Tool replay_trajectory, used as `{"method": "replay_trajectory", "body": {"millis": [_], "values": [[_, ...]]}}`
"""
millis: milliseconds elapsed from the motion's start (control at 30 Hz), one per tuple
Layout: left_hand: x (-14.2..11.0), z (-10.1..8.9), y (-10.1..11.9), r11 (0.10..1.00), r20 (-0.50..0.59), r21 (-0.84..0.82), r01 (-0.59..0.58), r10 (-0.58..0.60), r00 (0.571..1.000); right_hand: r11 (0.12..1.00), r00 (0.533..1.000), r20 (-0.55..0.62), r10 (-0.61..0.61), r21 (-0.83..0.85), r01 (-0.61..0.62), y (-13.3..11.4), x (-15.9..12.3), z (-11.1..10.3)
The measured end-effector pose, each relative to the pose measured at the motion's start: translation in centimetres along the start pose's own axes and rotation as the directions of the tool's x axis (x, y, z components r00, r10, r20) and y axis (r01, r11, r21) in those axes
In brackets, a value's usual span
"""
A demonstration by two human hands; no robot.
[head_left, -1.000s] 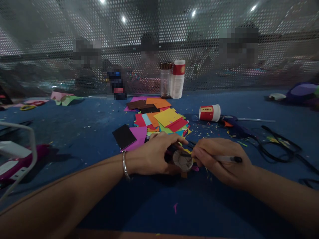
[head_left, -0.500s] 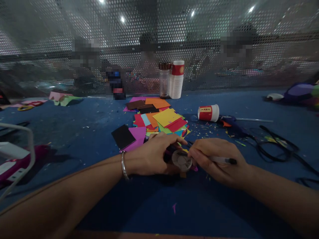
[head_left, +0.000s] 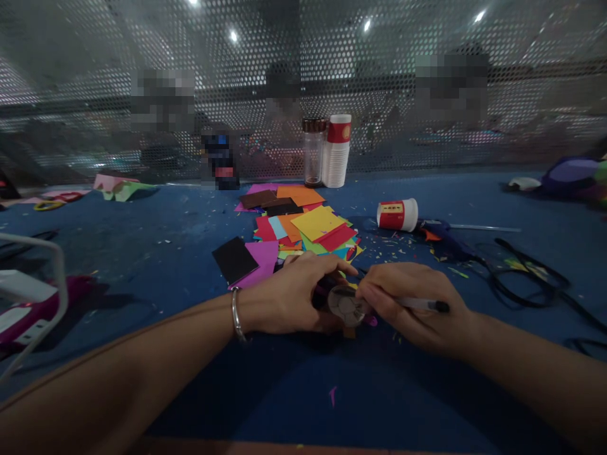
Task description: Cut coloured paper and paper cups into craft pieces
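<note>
My left hand (head_left: 294, 294), with a silver bangle at its wrist, curls around a dark cup-shaped piece (head_left: 323, 291). The piece's pale round face (head_left: 345, 304) is turned toward me and carries thin dark drawn lines. Small bits of brown and magenta paper show at its lower edge. In my right hand (head_left: 412, 303) is a pen (head_left: 421, 304), a clear barrel with a black end pointing right. My right fingertips are close against the right side of the round face, and they hide the pen's tip.
Coloured paper sheets (head_left: 317, 224) lie piled beyond my hands, with a black sheet (head_left: 234, 260) at left. A paper cup (head_left: 397, 215) on its side, a glue gun (head_left: 446, 240) and its black cord (head_left: 526, 284) are at right. Stacked cups (head_left: 337, 155) and a jar (head_left: 313, 155) stand behind.
My right fingertips have shifted very slightly left over the round face, and more dark line shows on it. The left hand holds nearly the same place.
</note>
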State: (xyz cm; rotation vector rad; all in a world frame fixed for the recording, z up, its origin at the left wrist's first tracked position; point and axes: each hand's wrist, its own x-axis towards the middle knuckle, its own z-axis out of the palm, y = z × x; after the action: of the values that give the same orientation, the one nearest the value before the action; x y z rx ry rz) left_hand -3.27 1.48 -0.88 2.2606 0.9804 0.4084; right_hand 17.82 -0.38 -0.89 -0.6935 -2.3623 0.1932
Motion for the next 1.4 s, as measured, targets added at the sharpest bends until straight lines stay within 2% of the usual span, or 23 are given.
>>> {"method": "replay_trajectory", "body": {"millis": [167,433,667,933,1400], "values": [[0.00,0.08,-0.05,1.000,-0.012,0.018,-0.011,0.012,1.000,0.998,1.000,0.022,0.015,-0.056,-0.014,-0.06,-0.16,-0.34],[0.01,0.18,-0.11,1.000,-0.015,-0.011,-0.024,0.024,1.000,1.000,1.000,0.029,0.006,-0.020,-0.005,0.23,0.08,0.08],[0.01,0.18,-0.20,1.000,-0.011,-0.009,-0.006,0.006,1.000,0.999,1.000,0.001,0.007,-0.052,-0.007,0.17,-0.25,-0.45],[0.05,0.22,-0.24,0.999,-0.014,-0.029,-0.043,0.043,0.999,0.998,1.000,0.004,-0.002,-0.064,0.002,0.36,0.04,-0.03],[0.02,0.16,-0.29,0.999,-0.013,0.008,-0.044,0.045,0.999,0.998,1.000,-0.016,-0.009,-0.059,0.008,0.28,0.04,0.06]]}}
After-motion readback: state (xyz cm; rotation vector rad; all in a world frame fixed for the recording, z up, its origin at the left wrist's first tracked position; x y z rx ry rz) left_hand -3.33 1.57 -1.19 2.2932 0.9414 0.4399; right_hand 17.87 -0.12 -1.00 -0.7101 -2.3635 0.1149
